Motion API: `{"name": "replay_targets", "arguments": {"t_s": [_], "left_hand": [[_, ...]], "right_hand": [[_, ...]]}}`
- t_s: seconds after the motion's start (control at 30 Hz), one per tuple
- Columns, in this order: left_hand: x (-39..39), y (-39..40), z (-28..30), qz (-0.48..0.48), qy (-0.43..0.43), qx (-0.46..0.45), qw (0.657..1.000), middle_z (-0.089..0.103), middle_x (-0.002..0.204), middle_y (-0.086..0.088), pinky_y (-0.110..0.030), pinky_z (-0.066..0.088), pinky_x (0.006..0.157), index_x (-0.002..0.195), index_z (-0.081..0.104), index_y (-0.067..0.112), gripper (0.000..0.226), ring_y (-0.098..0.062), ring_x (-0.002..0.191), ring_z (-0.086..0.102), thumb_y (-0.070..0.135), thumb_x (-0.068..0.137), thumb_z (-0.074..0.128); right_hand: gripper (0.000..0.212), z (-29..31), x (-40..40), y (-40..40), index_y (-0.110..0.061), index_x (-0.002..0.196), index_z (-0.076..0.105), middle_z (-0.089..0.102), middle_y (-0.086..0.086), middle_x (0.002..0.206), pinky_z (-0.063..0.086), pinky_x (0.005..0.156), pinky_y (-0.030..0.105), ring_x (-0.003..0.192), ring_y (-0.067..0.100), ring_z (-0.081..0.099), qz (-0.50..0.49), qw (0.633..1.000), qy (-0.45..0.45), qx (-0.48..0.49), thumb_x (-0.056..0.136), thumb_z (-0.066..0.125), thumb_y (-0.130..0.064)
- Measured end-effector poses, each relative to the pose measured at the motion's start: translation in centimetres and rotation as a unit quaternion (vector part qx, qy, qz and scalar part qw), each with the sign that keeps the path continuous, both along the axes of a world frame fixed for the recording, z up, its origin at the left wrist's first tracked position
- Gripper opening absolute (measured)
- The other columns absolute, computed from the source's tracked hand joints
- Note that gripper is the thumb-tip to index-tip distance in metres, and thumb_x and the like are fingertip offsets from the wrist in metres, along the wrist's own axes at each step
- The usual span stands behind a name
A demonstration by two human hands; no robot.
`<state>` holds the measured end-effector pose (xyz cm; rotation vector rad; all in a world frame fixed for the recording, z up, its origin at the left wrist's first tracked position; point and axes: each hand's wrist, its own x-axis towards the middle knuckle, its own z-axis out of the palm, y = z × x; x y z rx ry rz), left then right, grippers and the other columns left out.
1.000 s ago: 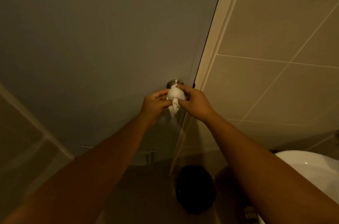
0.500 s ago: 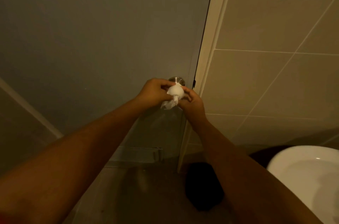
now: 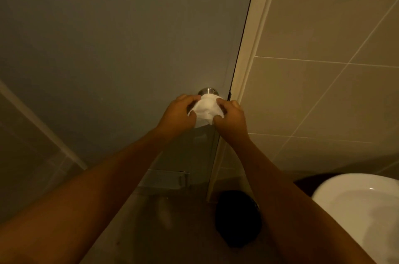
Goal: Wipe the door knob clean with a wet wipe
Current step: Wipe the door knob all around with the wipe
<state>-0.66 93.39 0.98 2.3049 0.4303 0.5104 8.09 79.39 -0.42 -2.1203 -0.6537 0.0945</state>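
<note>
Head view: both hands, left hand (image 3: 177, 115) and right hand (image 3: 231, 120), clamped on crumpled white wet wipe (image 3: 206, 109) over round metal door knob (image 3: 207, 91).

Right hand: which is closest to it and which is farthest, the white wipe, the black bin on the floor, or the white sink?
1. White wet wipe: in the right hand, on the round metal door knob.
2. Black bin: on the floor below.
3. White sink: lower right, about as far; too close to call.
</note>
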Motion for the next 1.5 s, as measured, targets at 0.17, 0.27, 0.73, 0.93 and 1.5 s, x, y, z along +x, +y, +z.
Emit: {"name": "replay_targets", "arguments": {"t_s": [0.17, 0.27, 0.73, 0.93, 1.5], "left_hand": [[0.9, -0.6, 0.7, -0.039, 0.008, -0.010, 0.999, 0.056, 0.131, -0.009, -0.031, 0.049, 0.097, 0.134, 0.056, 0.015, 0.046, -0.023, 0.116, 0.058, 0.023, 0.090, 0.064], [1.0, -0.2, 0.9, -0.047, 0.007, -0.055, 0.997, 0.058, 0.129, -0.009, -0.024, 0.047, 0.096, 0.132, 0.059, 0.013, 0.049, -0.023, 0.116, 0.059, 0.011, 0.084, 0.070], [2.0, 1.0, 1.0, -0.060, 0.032, 0.000, 0.998, 0.065, 0.125, -0.009, -0.015, 0.046, 0.084, 0.130, 0.061, 0.015, 0.057, -0.018, 0.108, 0.064, 0.012, 0.075, 0.078], [1.3, 0.2, -0.4, -0.018, -0.018, -0.192, 0.981, 0.066, 0.127, -0.012, -0.022, 0.052, 0.087, 0.132, 0.058, 0.010, 0.055, -0.013, 0.106, 0.064, 0.004, 0.080, 0.073], [2.1, 2.5, 0.8, -0.109, 0.069, 0.070, 0.989, 0.069, 0.119, -0.005, -0.025, 0.052, 0.085, 0.136, 0.054, 0.023, 0.061, -0.012, 0.100, 0.065, 0.042, 0.079, 0.065]], "right_hand": [[0.055, 0.4, -0.6, 0.1, -0.007, 0.136, 0.053, 0.056, 0.013, 0.133, 0.053, 0.097, 0.039, 0.115, 0.027, 0.059, 0.045, 0.997, -0.005, 0.066, 0.085, 0.072, -0.016], [0.062, 0.3, 0.0, 0.1, -0.008, 0.133, 0.055, 0.058, 0.012, 0.132, 0.054, 0.096, 0.037, 0.113, 0.026, 0.062, 0.054, 0.994, 0.038, 0.086, 0.077, 0.081, -0.013], [0.050, 1.0, 2.0, -0.3, -0.009, 0.124, 0.064, 0.070, 0.009, 0.116, 0.055, 0.093, 0.033, 0.099, 0.017, 0.066, 0.091, 0.995, 0.002, 0.044, 0.077, 0.080, -0.011], [0.045, 2.7, 2.8, 0.1, -0.013, 0.125, 0.064, 0.064, 0.005, 0.106, 0.046, 0.080, 0.021, 0.091, 0.013, 0.058, 0.160, 0.982, -0.083, -0.050, 0.081, 0.073, -0.019], [0.045, -0.7, 1.2, -0.1, -0.006, 0.126, 0.062, 0.067, 0.013, 0.113, 0.055, 0.088, 0.032, 0.098, 0.021, 0.063, 0.077, 0.992, -0.092, 0.051, 0.085, 0.073, -0.022]]}}
